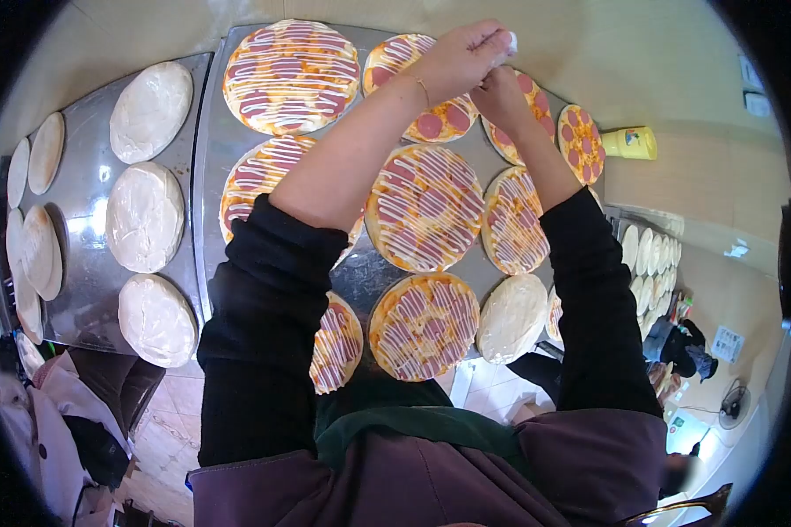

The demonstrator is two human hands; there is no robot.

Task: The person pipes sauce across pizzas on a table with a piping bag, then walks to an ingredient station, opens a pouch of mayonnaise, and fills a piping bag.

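My left hand (468,57) and my right hand (499,95) are close together above the far side of the metal table, fingers closed. A small white bit (512,42) shows at my left hand's fingertips; the rest of what they grip is hidden. Below my left forearm lies a pizza (439,121) with meat slices, partly covered by the arm. Beside my right hand a pizza (533,98) shows meat slices and no white stripes. White sauce stripes cross the large pizza (291,76) at the far left and the middle pizza (424,207).
Plain dough rounds (145,218) lie on the left metal table (83,255); one dough round (512,318) sits near me. A yellow cup (630,143) lies at the right beyond a meat-topped pizza (580,145). More rounds (650,263) and a person (681,347) are farther right.
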